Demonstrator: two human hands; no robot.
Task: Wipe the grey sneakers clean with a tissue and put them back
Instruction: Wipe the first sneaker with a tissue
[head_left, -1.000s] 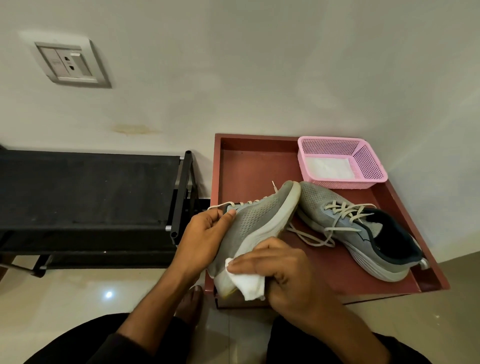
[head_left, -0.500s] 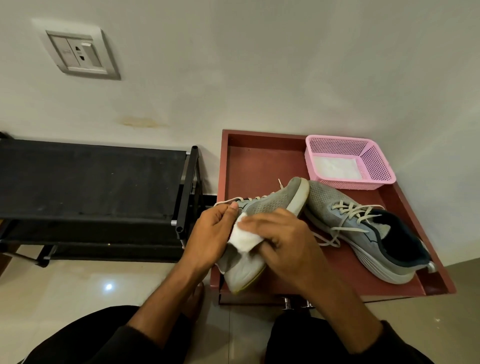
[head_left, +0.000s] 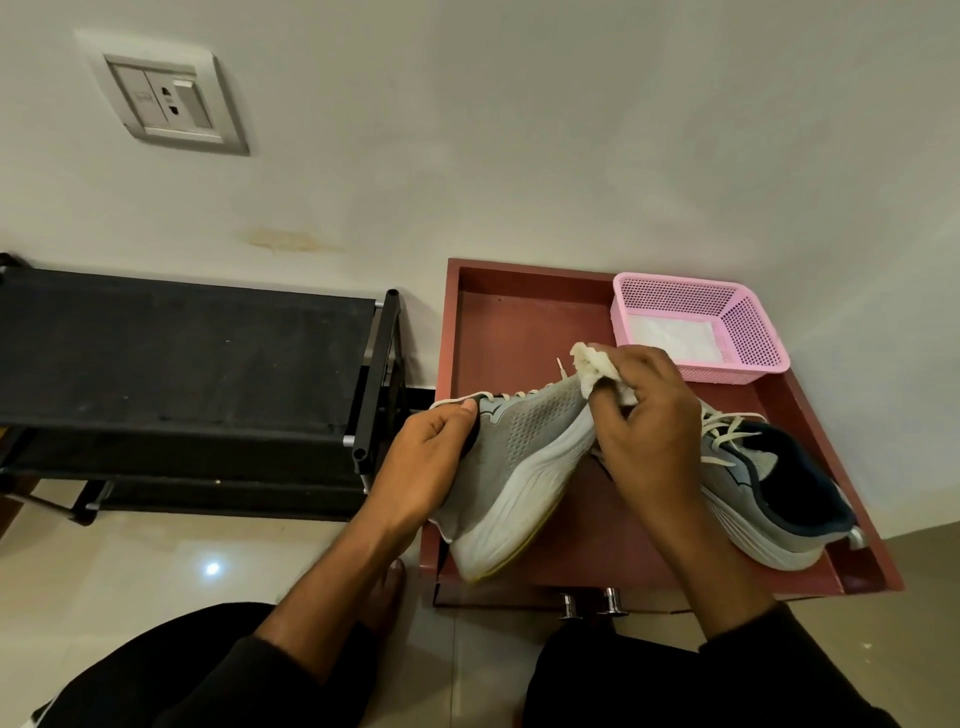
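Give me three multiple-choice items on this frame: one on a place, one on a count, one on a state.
1. Where does the pink basket sit?
A. far right corner of the red tray
B. on the black rack
C. on the floor

2. How many grey sneakers show?
A. one
B. two
C. three

3. What is the right hand doing?
A. resting empty
B. pressing a tissue to the held sneaker's toe
C. tying laces

Answers:
1. A, the basket stands inside the tray by the wall.
2. B, the held sneaker is in the left hand, the other sneaker lies on the tray.
3. B, its fingers close on the white tissue at the toe.
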